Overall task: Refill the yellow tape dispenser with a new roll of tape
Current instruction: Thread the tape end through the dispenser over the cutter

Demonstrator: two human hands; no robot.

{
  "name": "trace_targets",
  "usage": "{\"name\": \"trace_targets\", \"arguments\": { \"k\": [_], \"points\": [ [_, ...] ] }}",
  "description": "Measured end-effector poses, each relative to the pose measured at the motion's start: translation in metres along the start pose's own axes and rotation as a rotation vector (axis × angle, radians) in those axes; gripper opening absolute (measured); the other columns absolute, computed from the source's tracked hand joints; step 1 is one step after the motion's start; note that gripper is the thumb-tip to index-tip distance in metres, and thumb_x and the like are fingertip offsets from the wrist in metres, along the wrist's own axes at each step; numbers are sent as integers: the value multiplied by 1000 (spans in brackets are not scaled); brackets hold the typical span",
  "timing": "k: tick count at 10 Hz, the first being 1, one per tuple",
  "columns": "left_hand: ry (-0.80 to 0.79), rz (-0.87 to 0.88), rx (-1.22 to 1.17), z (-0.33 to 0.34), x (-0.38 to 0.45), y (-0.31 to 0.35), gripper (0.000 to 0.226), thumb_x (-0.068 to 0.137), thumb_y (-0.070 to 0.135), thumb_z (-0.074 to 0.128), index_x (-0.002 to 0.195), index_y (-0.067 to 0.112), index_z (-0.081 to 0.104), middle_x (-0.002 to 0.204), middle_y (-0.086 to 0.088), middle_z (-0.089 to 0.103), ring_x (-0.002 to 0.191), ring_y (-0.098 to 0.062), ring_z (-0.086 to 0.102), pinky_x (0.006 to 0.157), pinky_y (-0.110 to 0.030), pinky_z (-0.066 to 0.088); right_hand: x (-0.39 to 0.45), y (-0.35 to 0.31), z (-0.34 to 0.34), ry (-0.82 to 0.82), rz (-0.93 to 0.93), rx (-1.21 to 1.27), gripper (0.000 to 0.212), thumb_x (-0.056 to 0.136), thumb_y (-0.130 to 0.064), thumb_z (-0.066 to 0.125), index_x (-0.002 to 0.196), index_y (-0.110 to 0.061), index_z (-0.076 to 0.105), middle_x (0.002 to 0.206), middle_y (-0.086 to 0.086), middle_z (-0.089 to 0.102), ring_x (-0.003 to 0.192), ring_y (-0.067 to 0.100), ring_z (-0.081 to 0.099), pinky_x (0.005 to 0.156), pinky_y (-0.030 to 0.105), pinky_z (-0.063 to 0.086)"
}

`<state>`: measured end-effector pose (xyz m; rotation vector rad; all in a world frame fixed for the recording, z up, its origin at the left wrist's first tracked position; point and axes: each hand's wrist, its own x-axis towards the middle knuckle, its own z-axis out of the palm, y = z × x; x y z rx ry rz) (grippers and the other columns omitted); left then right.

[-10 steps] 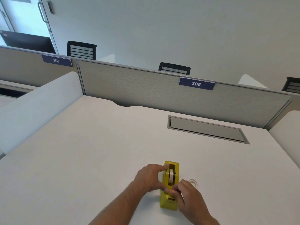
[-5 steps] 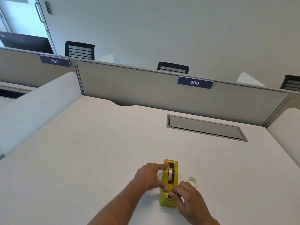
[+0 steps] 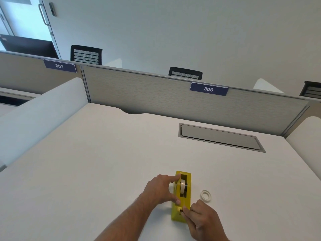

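The right hand (image 3: 202,219) pinches at the near cutter end of the yellow plastic tape dispenser (image 3: 181,197), presumably on the tape's loose end. The dispenser's long axis runs away from the person. The left hand (image 3: 160,188) grips its left side, forefinger beside the pale mounted tape roll (image 3: 182,187). Right of the dispenser lies a small white ring (image 3: 206,195).

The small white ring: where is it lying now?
In the head view, the small white ring lies flat on the desk, right of the yellow dispenser, beyond the right hand.
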<state>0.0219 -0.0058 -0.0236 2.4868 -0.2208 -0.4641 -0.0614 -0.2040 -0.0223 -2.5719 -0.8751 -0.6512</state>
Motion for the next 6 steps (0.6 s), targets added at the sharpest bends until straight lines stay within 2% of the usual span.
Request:
{"name": "trace_targets", "arguments": {
  "k": [1, 4, 5, 6],
  "points": [
    [2, -3, 6, 1, 1, 0, 108, 54, 66, 87, 143, 57, 28, 147, 10, 52, 126, -17, 55, 99, -40, 49, -3, -2, 4, 33, -4, -46, 47, 101, -37, 41, 79, -14, 76, 56, 1, 55, 49, 19, 46, 40, 23, 39],
    [17, 7, 8, 2, 2, -2, 108, 54, 68, 86, 143, 58, 25, 149, 11, 50, 128, -17, 54, 99, -40, 48, -7, -4, 10, 100, -14, -113, 39, 100, -32, 48, 79, -14, 75, 55, 1, 53, 49, 18, 42, 39, 24, 36],
    [25, 35, 19, 3, -4, -3, 105, 58, 68, 83, 144, 58, 23, 151, 12, 46, 130, -16, 50, 102, -40, 46, -13, -6, 7, 39, 31, -53, 41, 100, -39, 46, 85, -16, 77, 59, -1, 57, 52, 15, 47, 42, 22, 42],
    [57, 70, -7, -1, -9, -7, 102, 62, 68, 81, 144, 59, 22, 151, 14, 45, 130, -13, 49, 105, -39, 46, -6, -5, -6, 118, 88, 14, 30, 93, -36, 59, 90, -14, 79, 61, -2, 61, 52, 15, 51, 44, 21, 48]
  ]
}}
